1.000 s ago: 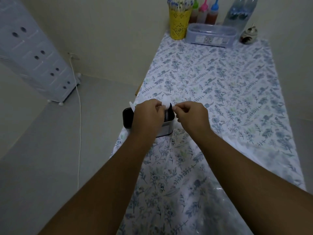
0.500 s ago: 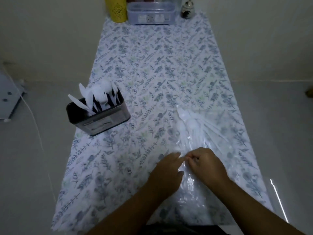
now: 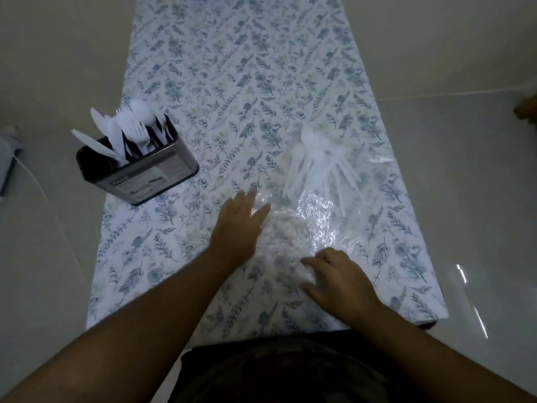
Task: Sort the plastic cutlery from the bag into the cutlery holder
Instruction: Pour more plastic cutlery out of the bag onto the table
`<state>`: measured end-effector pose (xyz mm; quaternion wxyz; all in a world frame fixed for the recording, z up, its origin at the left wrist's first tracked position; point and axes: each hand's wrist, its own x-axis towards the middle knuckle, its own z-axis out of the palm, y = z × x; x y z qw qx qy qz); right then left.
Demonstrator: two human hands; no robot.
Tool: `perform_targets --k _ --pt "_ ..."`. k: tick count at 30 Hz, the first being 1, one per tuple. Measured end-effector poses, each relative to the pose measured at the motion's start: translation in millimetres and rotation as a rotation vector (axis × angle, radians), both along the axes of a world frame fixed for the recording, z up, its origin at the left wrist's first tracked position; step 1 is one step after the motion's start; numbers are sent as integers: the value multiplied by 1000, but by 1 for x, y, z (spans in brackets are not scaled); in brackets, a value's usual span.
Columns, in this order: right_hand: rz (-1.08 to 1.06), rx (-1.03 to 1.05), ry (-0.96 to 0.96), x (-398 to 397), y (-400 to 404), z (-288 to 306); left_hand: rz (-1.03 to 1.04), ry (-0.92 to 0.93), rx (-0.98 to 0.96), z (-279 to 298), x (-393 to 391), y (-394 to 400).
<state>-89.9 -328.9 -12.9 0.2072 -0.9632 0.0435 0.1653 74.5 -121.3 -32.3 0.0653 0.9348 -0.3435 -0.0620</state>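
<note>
Head view — bag [image 3: 319,210] just beside left hand [image 3: 236,228]

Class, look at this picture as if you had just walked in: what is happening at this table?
A person is sorting white plastic cutlery. The left hand lies flat with straight fingers on a clear plastic bag spread on the floral tablecloth. The right hand rests at the bag's near end, fingers loosely bent. A bundle of cutlery remains inside the bag. The dark cutlery holder, off to the left, already holds forks, spoons and knives.
</note>
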Motion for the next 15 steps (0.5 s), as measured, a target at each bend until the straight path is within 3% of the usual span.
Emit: perform_targets --k 4,8,12,15 --pt "53 92 53 13 18 0 -190 89 -174 15 -29 5" --pt "83 109 4 16 28 -8 -451 109 -87 -3 -49 38" --pt "-13 228 24 30 36 -6 -253 39 24 -3 -55 45" --pt "-110 341 43 47 45 -6 0 57 -54 4 -68 48"
